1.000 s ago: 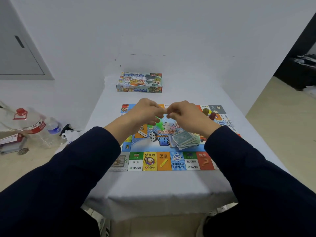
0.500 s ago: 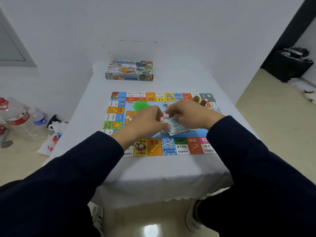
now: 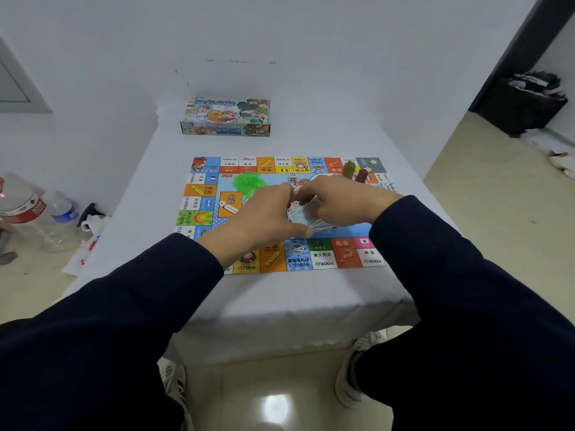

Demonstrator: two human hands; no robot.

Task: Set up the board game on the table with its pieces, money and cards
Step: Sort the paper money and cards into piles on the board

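Board [image 3: 199, 194] near edge: "700分", "2000分", "1600分", "1000分", "DESTINY", "机会"
Board left edge: "2400分", "命运"
Board far edge: "2200", "3000"
Box [image 3: 225, 117] beyond board: title unreadable

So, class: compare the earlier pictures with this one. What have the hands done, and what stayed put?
Both hands, left and right, dropped from mid-air onto the stack of play money and now grip it. The board, game box, die and tokens stayed put.
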